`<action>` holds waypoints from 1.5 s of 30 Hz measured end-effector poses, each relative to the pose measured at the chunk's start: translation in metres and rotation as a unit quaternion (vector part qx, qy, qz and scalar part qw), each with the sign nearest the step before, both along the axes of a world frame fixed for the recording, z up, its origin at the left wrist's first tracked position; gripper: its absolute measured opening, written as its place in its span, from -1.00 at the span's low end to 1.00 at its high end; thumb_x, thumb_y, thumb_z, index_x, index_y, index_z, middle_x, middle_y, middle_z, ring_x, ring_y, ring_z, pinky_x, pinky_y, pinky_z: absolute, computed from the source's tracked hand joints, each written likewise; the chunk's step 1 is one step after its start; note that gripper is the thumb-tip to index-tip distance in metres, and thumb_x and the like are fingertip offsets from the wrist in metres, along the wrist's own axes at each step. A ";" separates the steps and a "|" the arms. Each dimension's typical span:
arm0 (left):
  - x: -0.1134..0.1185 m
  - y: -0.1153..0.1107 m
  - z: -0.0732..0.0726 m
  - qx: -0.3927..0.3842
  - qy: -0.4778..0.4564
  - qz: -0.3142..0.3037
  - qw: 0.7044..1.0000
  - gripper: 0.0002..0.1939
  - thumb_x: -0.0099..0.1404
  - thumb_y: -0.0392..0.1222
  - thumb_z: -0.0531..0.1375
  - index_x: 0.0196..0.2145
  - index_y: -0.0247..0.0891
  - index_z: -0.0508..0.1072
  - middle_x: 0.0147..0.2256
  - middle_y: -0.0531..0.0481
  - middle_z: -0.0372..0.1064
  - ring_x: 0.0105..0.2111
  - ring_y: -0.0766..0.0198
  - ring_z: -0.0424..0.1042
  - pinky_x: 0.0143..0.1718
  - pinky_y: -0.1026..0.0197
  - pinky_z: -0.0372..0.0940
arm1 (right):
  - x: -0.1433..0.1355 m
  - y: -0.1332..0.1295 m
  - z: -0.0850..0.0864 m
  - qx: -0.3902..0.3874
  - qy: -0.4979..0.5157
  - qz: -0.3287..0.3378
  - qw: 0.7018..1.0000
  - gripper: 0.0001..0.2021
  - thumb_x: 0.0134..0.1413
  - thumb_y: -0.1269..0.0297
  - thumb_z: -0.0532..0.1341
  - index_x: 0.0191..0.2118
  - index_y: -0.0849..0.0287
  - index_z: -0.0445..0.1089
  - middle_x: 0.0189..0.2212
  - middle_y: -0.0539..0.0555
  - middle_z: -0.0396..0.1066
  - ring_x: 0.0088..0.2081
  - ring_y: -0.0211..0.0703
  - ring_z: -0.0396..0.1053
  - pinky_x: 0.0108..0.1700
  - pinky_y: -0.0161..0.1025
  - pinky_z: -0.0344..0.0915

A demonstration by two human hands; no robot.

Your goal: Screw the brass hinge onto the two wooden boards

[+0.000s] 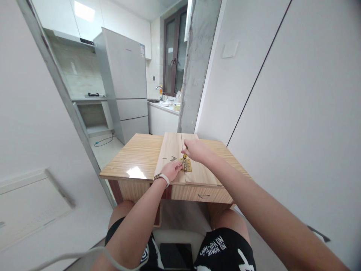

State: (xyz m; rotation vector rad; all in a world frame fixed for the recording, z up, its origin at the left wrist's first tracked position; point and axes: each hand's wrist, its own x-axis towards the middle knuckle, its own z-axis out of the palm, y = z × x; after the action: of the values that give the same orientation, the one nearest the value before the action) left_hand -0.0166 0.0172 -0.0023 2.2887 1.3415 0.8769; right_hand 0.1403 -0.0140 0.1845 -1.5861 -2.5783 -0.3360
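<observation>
Two pale wooden boards point(172, 145) lie side by side on the desk, with a brass hinge point(188, 165) across their seam. My right hand point(196, 150) is closed around a screwdriver point(185, 155) with a yellow and black handle, held upright over the hinge's left side. Beside its tip, my left hand point(170, 171), wearing a watch with a white strap, rests on the left board. Its fingertips pinch together at the hinge's left edge; whatever is between them is too small to tell. Several loose screws point(173, 159) lie on the left board just beyond that hand.
The wood-grain desk point(135, 154) has a drawer point(203, 195) at the front, above my knees. A white wall point(267, 124) stands close on the right. Behind the desk are a grey fridge point(126, 67) and a sink counter point(165, 107). A pale cable point(76, 254) crosses the lower left.
</observation>
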 end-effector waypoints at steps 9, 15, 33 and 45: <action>0.001 -0.004 0.004 -0.011 -0.006 0.002 1.000 -0.80 0.44 -0.18 0.12 -0.17 -0.18 0.56 -0.16 -0.08 0.54 -0.12 0.15 0.49 -0.04 0.18 0.32 | -0.007 -0.005 0.003 -0.004 -0.004 -0.087 0.996 -0.65 0.35 0.08 0.16 -0.09 0.30 0.51 -0.14 0.37 0.55 -0.02 0.07 0.49 -0.06 -0.25 0.28; -0.001 0.001 -0.002 0.006 -0.009 -0.017 1.000 -0.79 0.44 -0.20 0.10 -0.14 -0.13 0.55 -0.18 -0.04 0.54 -0.15 0.18 0.49 -0.08 0.20 0.32 | 0.000 0.005 -0.003 0.001 0.001 0.012 1.000 -0.86 0.30 0.33 0.19 -0.15 0.20 0.49 -0.18 0.21 0.56 -0.13 -0.05 0.49 -0.19 -0.28 0.20; 0.001 0.005 -0.008 0.022 -0.003 0.002 1.000 -0.84 0.44 -0.19 0.13 -0.17 -0.17 0.52 -0.20 -0.07 0.53 -0.17 0.18 0.48 -0.15 0.20 0.28 | -0.010 -0.013 0.004 0.007 0.020 -0.123 0.992 -0.51 0.38 -0.02 0.09 -0.07 0.35 0.53 -0.14 0.44 0.54 -0.04 0.12 0.51 -0.03 -0.19 0.32; 0.000 0.003 -0.005 0.033 -0.003 -0.006 0.999 -0.83 0.45 -0.19 0.10 -0.17 -0.14 0.51 -0.21 -0.04 0.53 -0.19 0.18 0.48 -0.17 0.21 0.29 | -0.006 0.001 -0.007 -0.002 -0.008 -0.038 0.999 -0.74 0.41 0.22 0.09 -0.02 0.23 0.45 -0.13 0.29 0.53 -0.07 -0.01 0.48 -0.09 -0.24 0.24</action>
State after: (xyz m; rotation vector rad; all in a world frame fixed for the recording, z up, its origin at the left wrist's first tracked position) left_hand -0.0167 0.0198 -0.0077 2.3384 1.3129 0.9369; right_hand 0.1343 -0.0134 0.1775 -1.6920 -2.5363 -0.3511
